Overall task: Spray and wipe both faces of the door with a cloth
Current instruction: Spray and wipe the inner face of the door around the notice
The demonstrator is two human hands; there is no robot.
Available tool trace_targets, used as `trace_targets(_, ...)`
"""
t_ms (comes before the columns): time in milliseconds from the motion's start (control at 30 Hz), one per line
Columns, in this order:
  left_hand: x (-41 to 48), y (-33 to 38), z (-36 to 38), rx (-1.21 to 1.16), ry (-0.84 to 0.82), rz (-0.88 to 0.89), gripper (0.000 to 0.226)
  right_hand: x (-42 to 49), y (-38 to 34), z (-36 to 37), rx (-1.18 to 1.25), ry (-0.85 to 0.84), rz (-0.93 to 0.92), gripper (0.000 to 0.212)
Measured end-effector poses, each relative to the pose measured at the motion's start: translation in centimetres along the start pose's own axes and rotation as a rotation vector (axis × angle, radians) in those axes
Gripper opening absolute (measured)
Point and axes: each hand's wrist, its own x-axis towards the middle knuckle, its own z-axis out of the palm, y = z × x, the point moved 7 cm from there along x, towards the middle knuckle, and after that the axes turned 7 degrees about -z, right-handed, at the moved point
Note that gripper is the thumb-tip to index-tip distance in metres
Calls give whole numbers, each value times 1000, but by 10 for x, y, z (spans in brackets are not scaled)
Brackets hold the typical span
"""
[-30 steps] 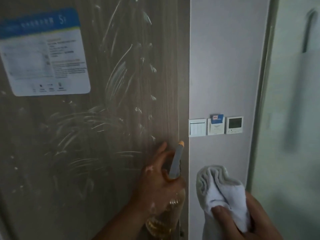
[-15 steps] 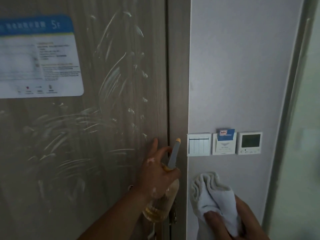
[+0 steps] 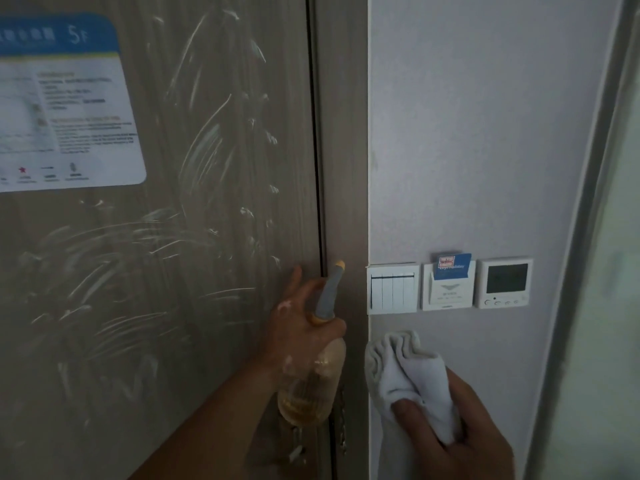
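The brown wood-grain door (image 3: 194, 278) fills the left of the view, its face streaked with white foamy smears. My left hand (image 3: 298, 327) grips a clear spray bottle (image 3: 311, 379) of yellowish liquid by the neck; its grey nozzle with an orange tip points up near the door's right edge. My right hand (image 3: 460, 434) holds a bunched white cloth (image 3: 405, 375) low in front of the grey wall, just right of the door frame.
A blue-and-white notice (image 3: 62, 105) is stuck on the door at upper left. On the wall (image 3: 485, 133) sit a white switch panel (image 3: 393, 288), a key-card holder (image 3: 448, 285) and a thermostat (image 3: 504, 282). A pale frosted panel (image 3: 609, 306) stands at far right.
The view has shifted left and down, so the door edge and wall panels sit lower and further right. Both hands keep their holds and stay low near the door frame.
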Motion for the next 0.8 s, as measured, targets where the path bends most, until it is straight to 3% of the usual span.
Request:
trace_targets(33, -6, -2, -5, -66, 6, -18, 48, -7, -2, 6, 16, -71, 37, 42)
trace_targets(100, -23, -4, -13, -156, -6, -33, 45, -8, 7, 11, 57, -34, 27, 60)
trace_targets(167, -47, -6, -18, -203, -19, -31, 45, -2, -6, 18, 19, 145, -122, 67)
trace_targets(233, -73, -12, -21, -222, -4, -46, 45, -10, -7, 22, 170, 270, -95, 73)
trace_targets(367, -115, -25, -25, -287, -12, -38, 59, -27, -11, 52, 243, 257, -104, 63)
trace_targets(467, -136, -34, -39, -281, 21, -42, 57, -42, -41, 71, 109, 301, -184, 62)
trace_targets(500, -141, -41, -46, -262, 30, -43, 56, -49, -50, 80, 114, 267, -245, 61)
trace_targets(567, -152, -51, -64, -243, 48, -52, 53, -61, -66, 97, 252, 104, -184, 51)
trace_targets(667, -170, -63, -89, -220, 42, -47, 53, -83, -78, 115, 430, -27, -24, 68)
trace_targets(800, -187, -79, -126, -225, -4, -29, 54, -101, -103, 131, 463, -127, 15, 43)
